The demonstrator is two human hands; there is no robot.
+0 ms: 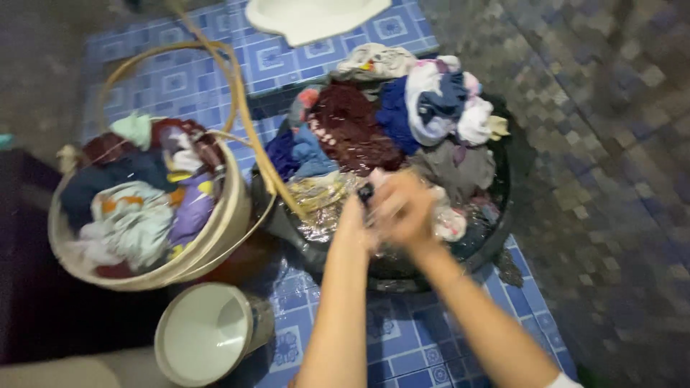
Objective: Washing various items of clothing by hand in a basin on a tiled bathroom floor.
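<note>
Black basin (503, 179) holds wet clothes (374, 122); the left hand (356, 219) and right hand (406, 212) press together, fingers clenched on a small cloth (449, 223), beside a full basket (215, 237).

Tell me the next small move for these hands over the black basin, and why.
Probably keep rubbing the small cloth between both hands. The left hand and right hand are pressed together over the black basin, blurred, with wet laundry heaped behind; what they grip is unclear.
</note>
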